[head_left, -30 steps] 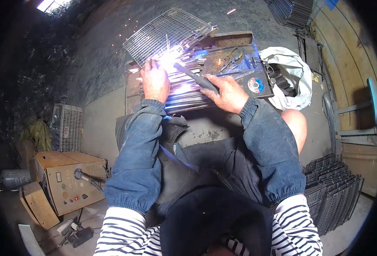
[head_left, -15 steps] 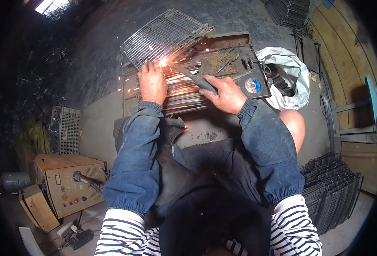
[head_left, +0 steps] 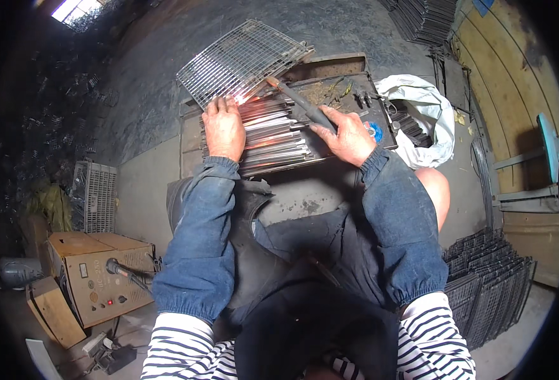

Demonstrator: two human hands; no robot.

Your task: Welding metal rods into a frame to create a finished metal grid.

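My right hand (head_left: 349, 140) is wrapped round the dark handle of a welding torch (head_left: 304, 104). Its copper-coloured nozzle points left, just above the near edge of a wire mesh panel (head_left: 244, 58). At that edge my left hand (head_left: 224, 132) is closed, the fingers together and the tips partly hidden against the mesh. An orange glow lights the metal beside those fingers. Below the panel lies a pile of thin metal strips (head_left: 273, 144), to the right of my left hand, in a shallow metal tray (head_left: 333, 62).
Pliers (head_left: 337, 87) and a blue cutting disc (head_left: 374, 131) lie at the tray's right side. A white sack (head_left: 443, 111) of dark metal pieces stands beyond. A welding machine (head_left: 111, 282) is at lower left; stacked dark mesh panels (head_left: 482, 294) stand at lower right.
The bright arc and flying sparks have died down to a faint glow. My right hand has drawn the torch up and to the right; my left hand stays at the panel's edge.
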